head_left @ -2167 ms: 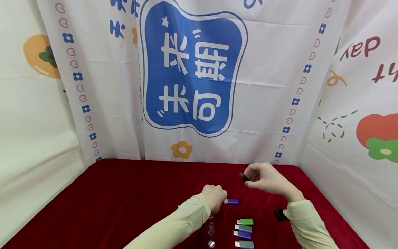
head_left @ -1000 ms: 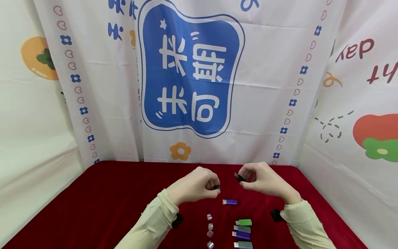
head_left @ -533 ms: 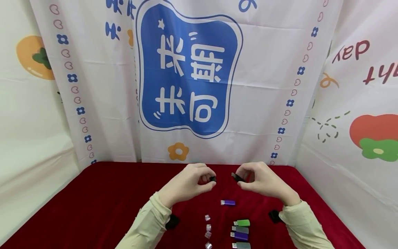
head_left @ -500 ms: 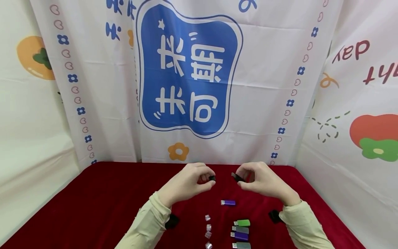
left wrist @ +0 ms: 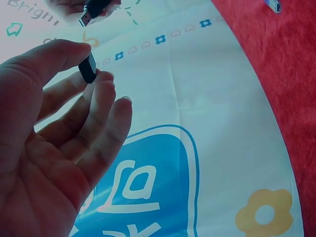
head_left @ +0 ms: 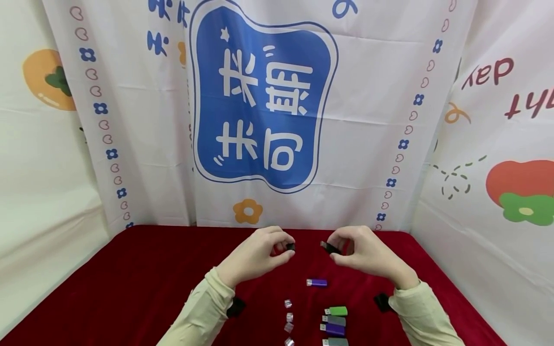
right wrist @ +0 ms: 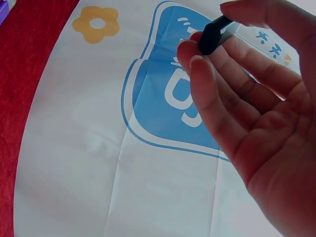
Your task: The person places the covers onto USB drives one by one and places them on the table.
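My left hand (head_left: 257, 254) pinches a small black cap (left wrist: 88, 69) between thumb and fingers, above the red cloth. Facing it, my right hand (head_left: 368, 252) holds a black USB flash drive (head_left: 332, 248) whose bare metal plug points left, toward the cap. A gap separates cap and plug. On the cloth below lies a purple USB flash drive (head_left: 318, 283) with a clear cap over its plug. Nearer me, a green flash drive (head_left: 337, 311), a grey one (head_left: 335, 321), another purple one (head_left: 334, 329) and another grey one (head_left: 337, 342) lie in a column, plugs bare and leftward.
Several loose clear caps (head_left: 289, 317) form a column left of the flash drives. Red cloth (head_left: 130, 288) covers the table. A printed white curtain (head_left: 368, 144) hangs behind it, with more fabric at both sides. Each wrist bears a small black device (head_left: 235, 307).
From low over the cloth by the purple flash drive, my left hand has risen with the black cap, then drifted slightly left. My right hand stays nearly still, holding the black flash drive.
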Motion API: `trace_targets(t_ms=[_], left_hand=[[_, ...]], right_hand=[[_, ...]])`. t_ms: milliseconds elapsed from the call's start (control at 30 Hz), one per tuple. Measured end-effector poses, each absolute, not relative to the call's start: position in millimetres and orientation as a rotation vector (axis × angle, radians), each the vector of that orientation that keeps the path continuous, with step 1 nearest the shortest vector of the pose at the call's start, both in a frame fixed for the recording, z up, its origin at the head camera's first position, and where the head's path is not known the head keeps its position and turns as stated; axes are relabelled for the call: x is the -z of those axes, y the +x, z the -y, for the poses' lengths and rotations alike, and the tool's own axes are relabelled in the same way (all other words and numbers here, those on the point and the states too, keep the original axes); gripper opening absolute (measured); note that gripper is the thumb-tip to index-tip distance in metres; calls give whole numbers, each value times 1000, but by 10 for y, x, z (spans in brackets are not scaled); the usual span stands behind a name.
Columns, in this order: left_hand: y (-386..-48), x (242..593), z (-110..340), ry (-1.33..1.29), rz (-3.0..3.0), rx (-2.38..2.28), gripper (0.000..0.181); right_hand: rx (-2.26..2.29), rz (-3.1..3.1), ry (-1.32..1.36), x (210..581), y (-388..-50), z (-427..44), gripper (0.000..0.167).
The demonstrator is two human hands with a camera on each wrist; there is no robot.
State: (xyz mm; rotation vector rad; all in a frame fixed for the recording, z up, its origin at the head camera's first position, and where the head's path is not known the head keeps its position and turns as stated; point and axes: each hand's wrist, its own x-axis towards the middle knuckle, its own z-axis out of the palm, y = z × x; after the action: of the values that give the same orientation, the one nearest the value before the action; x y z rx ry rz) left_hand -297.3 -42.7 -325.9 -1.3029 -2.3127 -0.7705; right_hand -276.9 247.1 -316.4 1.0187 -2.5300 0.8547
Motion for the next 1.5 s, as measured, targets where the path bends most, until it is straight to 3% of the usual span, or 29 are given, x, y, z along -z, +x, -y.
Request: trace_targets(t_ms=[1500], left_hand=[[-2936, 3395, 242, -1332, 2277, 689, 21]], right_hand=[[-765, 2452, 1175, 3271, -2802, -2305, 21]])
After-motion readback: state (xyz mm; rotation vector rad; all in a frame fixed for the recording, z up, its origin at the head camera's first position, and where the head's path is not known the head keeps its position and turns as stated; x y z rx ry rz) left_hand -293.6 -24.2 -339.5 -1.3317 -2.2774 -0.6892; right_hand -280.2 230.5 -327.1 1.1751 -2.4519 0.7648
